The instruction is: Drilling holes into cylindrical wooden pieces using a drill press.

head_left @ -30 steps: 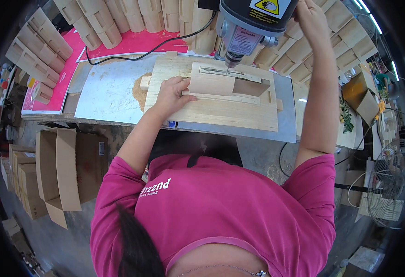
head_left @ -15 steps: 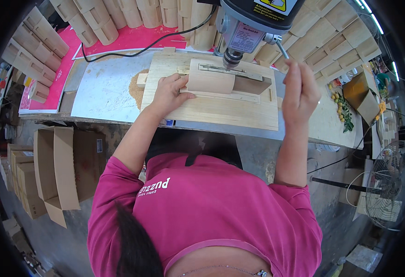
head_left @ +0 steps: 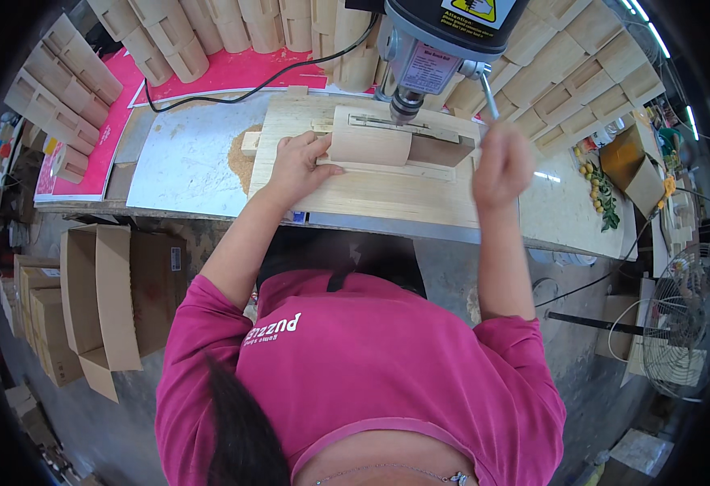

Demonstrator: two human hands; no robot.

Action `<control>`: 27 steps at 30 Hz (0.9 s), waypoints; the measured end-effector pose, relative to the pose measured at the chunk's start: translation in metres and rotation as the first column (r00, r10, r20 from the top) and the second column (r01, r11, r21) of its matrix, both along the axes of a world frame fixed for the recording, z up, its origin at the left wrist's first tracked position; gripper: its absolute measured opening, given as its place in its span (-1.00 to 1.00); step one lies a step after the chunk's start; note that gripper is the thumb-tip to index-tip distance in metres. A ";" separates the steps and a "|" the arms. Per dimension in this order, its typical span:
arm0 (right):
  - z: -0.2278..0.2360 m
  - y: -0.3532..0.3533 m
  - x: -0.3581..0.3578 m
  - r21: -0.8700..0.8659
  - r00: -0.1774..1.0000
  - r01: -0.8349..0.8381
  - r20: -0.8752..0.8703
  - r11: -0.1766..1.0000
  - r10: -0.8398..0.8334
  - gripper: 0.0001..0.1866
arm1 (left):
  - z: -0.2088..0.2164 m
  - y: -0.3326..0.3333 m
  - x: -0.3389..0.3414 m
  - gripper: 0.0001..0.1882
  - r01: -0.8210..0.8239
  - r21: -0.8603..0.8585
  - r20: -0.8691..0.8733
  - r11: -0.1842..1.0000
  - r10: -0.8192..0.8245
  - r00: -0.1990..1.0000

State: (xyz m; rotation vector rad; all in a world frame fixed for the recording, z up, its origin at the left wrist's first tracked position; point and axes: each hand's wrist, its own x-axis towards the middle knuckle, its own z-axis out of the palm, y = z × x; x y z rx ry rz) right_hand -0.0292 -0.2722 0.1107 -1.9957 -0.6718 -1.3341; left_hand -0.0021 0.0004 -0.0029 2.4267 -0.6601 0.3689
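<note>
A pale wooden cylinder piece [head_left: 368,146] with a slot along its top lies on a light wooden jig board [head_left: 395,194]. My left hand [head_left: 296,168] presses its left end, fingers behind and thumb in front. A darker block [head_left: 440,151] extends from the piece's right end. Above them stands a bench drill press [head_left: 432,61], its chuck [head_left: 406,105] close over the slot. The drill bit's tip is hard to make out. Closed round the lower end of the feed lever [head_left: 489,93] is my right hand [head_left: 503,162], slightly blurred.
Stacks of slotted wooden cylinders [head_left: 573,81] line the bench's back. A black cable [head_left: 249,87] crosses behind the board, with sawdust [head_left: 241,166] left of it. Cardboard boxes [head_left: 120,292] stand on the floor at left, a fan [head_left: 675,316] at right.
My right hand has swung the lever down, moving left and a little nearer to me. The left hand and the wooden piece have stayed in place.
</note>
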 end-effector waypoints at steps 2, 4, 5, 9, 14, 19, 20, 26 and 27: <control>0.049 0.007 0.007 0.133 0.997 0.015 -0.079 0.991 -0.005 -0.83 | -0.002 0.000 -0.003 -0.43 -0.011 0.001 0.011 1.000 0.011 1.000; 0.088 0.013 0.033 0.069 0.994 0.090 -0.074 0.994 -0.085 -0.75 | -0.005 -0.005 -0.005 -0.42 -0.056 0.042 0.052 0.998 0.054 0.997; 0.106 0.020 0.044 0.104 0.958 0.188 -0.236 0.977 -0.159 -0.68 | -0.006 -0.014 -0.006 -0.42 -0.057 0.046 0.052 0.997 0.055 0.997; 0.107 -0.023 0.129 -0.553 0.532 0.580 -0.300 0.599 -0.792 -0.61 | -0.004 -0.047 -0.003 -0.38 -0.017 -0.080 0.037 0.997 0.020 0.999; 0.118 -0.004 0.076 0.054 0.942 0.213 -0.275 0.975 -0.191 -0.69 | -0.002 -0.045 -0.005 -0.40 -0.010 -0.075 0.023 0.997 0.011 1.000; 0.080 0.006 0.008 0.143 0.943 0.046 -0.333 0.989 0.004 -0.76 | -0.006 -0.039 -0.006 -0.40 -0.048 -0.048 -0.003 0.998 0.048 0.999; 0.067 0.008 -0.004 0.177 0.941 0.048 -0.339 0.983 0.015 -0.78 | -0.005 -0.040 -0.006 -0.40 -0.046 -0.033 -0.002 0.998 0.046 0.999; -0.026 0.012 -0.011 0.308 0.937 -0.014 -0.327 0.951 0.120 -0.89 | -0.003 -0.043 -0.005 -0.38 -0.044 -0.043 0.000 0.998 0.044 0.999; -0.040 0.011 -0.005 0.252 0.953 -0.042 -0.281 0.967 0.115 -0.88 | -0.003 -0.045 -0.004 -0.38 -0.037 -0.042 -0.001 0.998 0.037 0.999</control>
